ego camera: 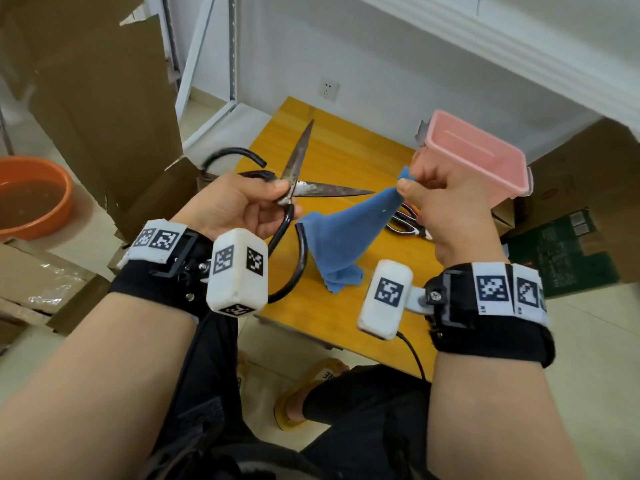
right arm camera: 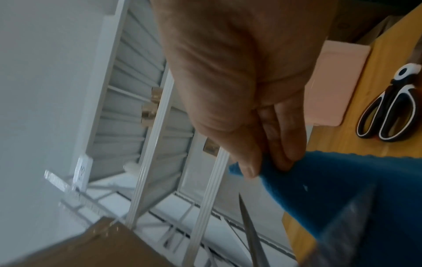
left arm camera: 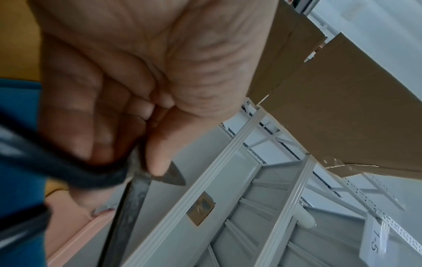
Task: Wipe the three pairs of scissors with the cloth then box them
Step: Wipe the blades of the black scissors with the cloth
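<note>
A large pair of old scissors [ego camera: 298, 181] with dull, stained blades and black looped handles is held up above a yellow wooden desk [ego camera: 332, 143], left of centre. The blades are spread wide apart, one pointing away toward the far wall, the other pointing right. The left hand [ego camera: 239, 206] holds them at the pivot, thumb and fingers [left arm camera: 157, 150] pinched closed on the metal where the blades cross.

To the right, the right hand [ego camera: 446, 202] pinches one corner of a blue cloth [ego camera: 343, 237] between thumb and fingers [right arm camera: 248, 162]. The cloth hangs down in a cone, its lower end bunched on or just above the desk; which cannot be told. It is not touching the blades, whose right-pointing tip ends just beside it.

Judged from this, the task is in its early part: the first pair is raised ready to be wiped, and nothing is boxed yet.

A second pair of scissors [right arm camera: 388, 110], with black and white handles, lies on the desk at the right, partly hidden behind the right hand in the head view. A hint of orange beside it may be the third pair, but it is too hidden to tell.

A pink plastic box [ego camera: 478, 157] stands at the far right of the desk, open at the top. The part of its inside that shows is empty.

On the floor at far left, an orange basin [ego camera: 34, 195] holds brownish water. Brown cardboard [ego camera: 86, 98] leans up behind it.
</note>
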The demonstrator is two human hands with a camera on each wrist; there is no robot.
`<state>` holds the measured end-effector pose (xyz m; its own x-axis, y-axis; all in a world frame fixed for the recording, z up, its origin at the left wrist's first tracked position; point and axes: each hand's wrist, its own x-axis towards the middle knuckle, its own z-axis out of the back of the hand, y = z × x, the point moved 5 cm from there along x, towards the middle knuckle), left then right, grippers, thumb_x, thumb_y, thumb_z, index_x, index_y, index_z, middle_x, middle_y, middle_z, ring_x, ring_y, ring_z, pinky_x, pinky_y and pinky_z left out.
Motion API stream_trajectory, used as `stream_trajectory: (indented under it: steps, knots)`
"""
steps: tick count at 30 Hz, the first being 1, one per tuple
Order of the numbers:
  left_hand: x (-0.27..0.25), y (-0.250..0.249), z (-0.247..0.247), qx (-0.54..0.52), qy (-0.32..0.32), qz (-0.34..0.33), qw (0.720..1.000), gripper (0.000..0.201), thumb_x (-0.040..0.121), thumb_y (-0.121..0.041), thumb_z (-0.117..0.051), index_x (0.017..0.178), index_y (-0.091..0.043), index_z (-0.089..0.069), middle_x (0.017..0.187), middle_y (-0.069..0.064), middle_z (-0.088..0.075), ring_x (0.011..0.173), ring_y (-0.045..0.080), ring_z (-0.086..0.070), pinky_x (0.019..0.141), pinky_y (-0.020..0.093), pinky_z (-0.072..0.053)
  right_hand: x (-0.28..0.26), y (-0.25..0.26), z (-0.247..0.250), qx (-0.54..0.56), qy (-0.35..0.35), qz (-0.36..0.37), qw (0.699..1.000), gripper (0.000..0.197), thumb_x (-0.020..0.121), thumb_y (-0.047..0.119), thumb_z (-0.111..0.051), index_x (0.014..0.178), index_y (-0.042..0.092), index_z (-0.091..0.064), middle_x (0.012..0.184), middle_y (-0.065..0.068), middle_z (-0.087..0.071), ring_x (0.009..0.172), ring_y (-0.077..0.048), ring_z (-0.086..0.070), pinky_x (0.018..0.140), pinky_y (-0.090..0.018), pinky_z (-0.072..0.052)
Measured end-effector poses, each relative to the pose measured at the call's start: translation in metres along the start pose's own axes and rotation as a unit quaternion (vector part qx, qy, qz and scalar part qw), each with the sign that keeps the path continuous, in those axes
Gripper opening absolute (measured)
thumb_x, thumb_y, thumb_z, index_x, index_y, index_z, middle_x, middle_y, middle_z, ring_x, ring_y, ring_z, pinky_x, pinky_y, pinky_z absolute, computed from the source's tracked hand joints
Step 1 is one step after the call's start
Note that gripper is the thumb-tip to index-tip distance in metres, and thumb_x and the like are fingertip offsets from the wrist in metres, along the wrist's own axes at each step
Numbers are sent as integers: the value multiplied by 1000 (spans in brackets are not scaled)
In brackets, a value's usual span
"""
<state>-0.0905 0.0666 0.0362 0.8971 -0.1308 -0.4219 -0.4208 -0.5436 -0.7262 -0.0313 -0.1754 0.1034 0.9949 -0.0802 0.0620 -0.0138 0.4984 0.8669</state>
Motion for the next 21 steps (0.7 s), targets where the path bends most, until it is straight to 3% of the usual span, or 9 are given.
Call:
stream_trajectory:
  steps: [2, 4, 8, 12, 16, 18, 21]
  knots:
    - [0, 3, -1, 34, 12, 11, 999, 14, 96, -15, -55, 83, -12, -57, 68, 4, -63, 71, 14, -61, 60, 20, -54, -1, 2, -1, 10, 12, -11, 1000, 9, 92, 11, -69, 90, 18, -64, 79, 4, -62, 68, -6, -57, 62, -22, -48]
    - [2, 5, -1, 74, 2, 16, 997, 13, 100, -13, -52, 87, -11, -55, 71, 5, -61, 68, 15, -64, 60, 22, -56, -3, 4, -5, 31, 34, -21, 999, 13, 93, 8, -67, 87, 18, -62, 78, 1, -63, 65, -11, -60, 60, -25, -52]
    - [8, 6, -4, 206, -41, -14, 978, 8, 99, -11, -56, 102, -4, -56, 79, 10, -63, 70, 21, -72, 66, 32, -61, -8, 9, -22, 12, 81, 15, 997, 19, 89, 8, -71, 79, 21, -62, 79, -3, -65, 77, -20, -65, 76, -38, -58]
    - [8, 4, -11, 245, -52, -23, 968, 11, 99, -12, -58, 107, -5, -54, 84, 14, -61, 66, 25, -70, 59, 31, -57, -16, 12, -49, -65, 155, 54, 984, 14, 86, 20, -76, 76, 25, -66, 79, 5, -66, 78, -16, -62, 80, -44, -57]
    - [10, 1, -12, 270, -66, -34, 960, 11, 98, -13, -58, 106, -9, -52, 85, 14, -57, 59, 20, -67, 54, 29, -55, -28, 12, -70, -94, 212, 47, 972, 27, 85, 47, -68, 77, 22, -74, 84, -8, -74, 87, -32, -70, 82, -56, -57]
    - [12, 0, -11, 274, -74, -38, 958, 11, 98, -14, -59, 105, -10, -51, 86, 14, -56, 58, 19, -66, 53, 29, -54, -28, 10, -74, -78, 209, 45, 974, 22, 86, 41, -67, 77, 23, -76, 86, -9, -74, 89, -33, -69, 83, -58, -56]
    - [12, 1, -11, 277, -70, -43, 957, 11, 98, -13, -59, 105, -10, -51, 86, 15, -56, 60, 21, -65, 57, 32, -56, -27, 9, -78, -66, 199, 48, 977, 14, 90, 25, -73, 77, 19, -74, 82, -4, -73, 82, -25, -68, 84, -53, -56]
